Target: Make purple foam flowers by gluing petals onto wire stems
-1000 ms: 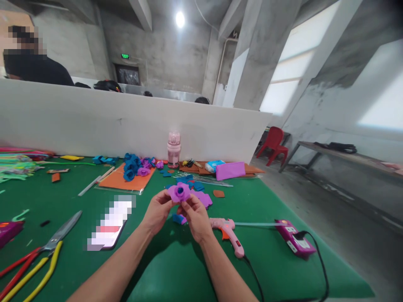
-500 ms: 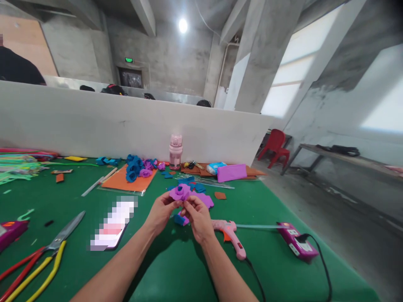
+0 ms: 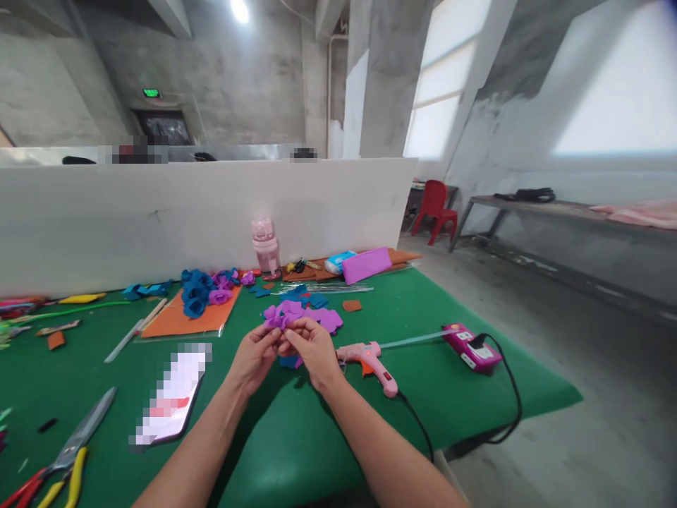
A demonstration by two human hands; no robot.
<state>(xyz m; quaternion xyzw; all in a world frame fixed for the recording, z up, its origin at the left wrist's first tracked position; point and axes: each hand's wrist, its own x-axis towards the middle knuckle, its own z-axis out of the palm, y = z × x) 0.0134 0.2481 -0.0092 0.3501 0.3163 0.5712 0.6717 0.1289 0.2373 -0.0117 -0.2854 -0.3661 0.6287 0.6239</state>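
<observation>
Purple flower [image 3: 284,314], held just above a green table [image 3: 317,458], as I follow it remotely through the head camera. Left hand [image 3: 257,356]: I see thumb and fingertips pinching the flower's lower left edge. Right hand [image 3: 313,353]: thumb and fingers pinch the lower right edge, close to the left fingertips; I cannot tell whether the two hands touch. Behind the right hand lie flat purple pieces [image 3: 328,322], with blue scraps [image 3: 318,300] beyond them.

To the right, I note a pink glue gun [image 3: 373,358], on its side, its nose hidden by the right hand. From its rear a clear glue stick [image 3: 415,339] extends toward a magenta power strip [image 3: 473,353], into which a black plug [image 3: 479,341] is fitted.

To the left, I find a phone [image 3: 172,402], its screen pixelated, and, nearer the edge of my view, large scissors [image 3: 74,451] with one red and one yellow handle. Farther back, blue flowers [image 3: 195,295] rest on an orange sheet [image 3: 159,321]. At the rear, a pink bottle [image 3: 266,248] stands upright before a white partition [image 3: 206,226].
</observation>
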